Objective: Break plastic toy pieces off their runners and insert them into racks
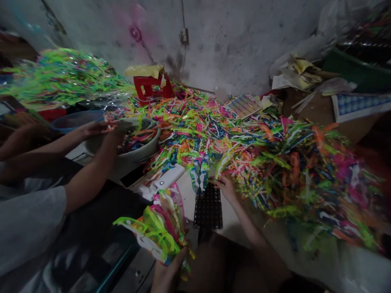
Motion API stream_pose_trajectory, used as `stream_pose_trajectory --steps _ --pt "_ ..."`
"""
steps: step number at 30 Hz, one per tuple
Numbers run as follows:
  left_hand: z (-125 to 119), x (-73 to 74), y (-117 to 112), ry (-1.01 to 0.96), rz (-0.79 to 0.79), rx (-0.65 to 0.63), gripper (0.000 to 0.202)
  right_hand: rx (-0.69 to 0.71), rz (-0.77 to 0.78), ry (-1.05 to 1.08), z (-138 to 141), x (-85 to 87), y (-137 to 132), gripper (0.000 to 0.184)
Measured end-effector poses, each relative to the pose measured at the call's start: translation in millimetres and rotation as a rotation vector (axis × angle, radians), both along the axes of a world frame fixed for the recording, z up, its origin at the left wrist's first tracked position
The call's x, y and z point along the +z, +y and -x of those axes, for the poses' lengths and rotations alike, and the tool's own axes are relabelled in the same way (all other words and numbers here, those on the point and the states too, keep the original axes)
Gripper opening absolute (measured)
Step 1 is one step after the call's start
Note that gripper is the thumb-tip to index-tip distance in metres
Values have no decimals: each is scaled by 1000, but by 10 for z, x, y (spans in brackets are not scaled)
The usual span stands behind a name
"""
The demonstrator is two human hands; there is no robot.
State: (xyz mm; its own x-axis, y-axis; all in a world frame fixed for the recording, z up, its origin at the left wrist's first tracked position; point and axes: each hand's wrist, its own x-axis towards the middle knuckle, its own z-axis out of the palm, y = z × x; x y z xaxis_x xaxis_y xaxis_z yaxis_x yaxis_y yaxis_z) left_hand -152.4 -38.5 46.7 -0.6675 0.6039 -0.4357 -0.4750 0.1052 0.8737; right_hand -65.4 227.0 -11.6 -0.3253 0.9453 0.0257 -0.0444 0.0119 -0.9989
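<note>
My left hand (170, 267), low in the middle, is closed around a bunch of thin plastic pieces (160, 232) in lime, pink, white and orange. They fan out up and to the left above my fingers. My right hand (225, 186) is at the near edge of a big heap of similar pieces (196, 124). Its fingertips come together as in a pinch; whatever lies between them is too blurred to name. Just left of those fingers, blue and white pieces (199, 175) lie at the far end of a black grid tray (208, 208).
A co-worker's arms (89, 180) reach over a pale basin (154, 142) of pieces on the left. A white device (171, 176) lies near the tray. Behind stand a red crate (152, 89) and a spinning pink fan (136, 33). Another heap (71, 74) rises far left.
</note>
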Motion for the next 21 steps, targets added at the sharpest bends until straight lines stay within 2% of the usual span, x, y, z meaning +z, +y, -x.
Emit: stream_pose_trajectory --steps 4,8,11,21 --pt "64 -103 3 -2 47 25 78 8 -14 -38 109 -255 117 32" --pt "90 -159 11 10 61 31 77 20 -73 -124 105 -398 118 19" --pt "88 -164 21 17 61 35 79 39 -143 -215 92 -416 112 10" --pt "88 -146 21 -61 44 43 68 86 -314 -458 127 -310 114 18"
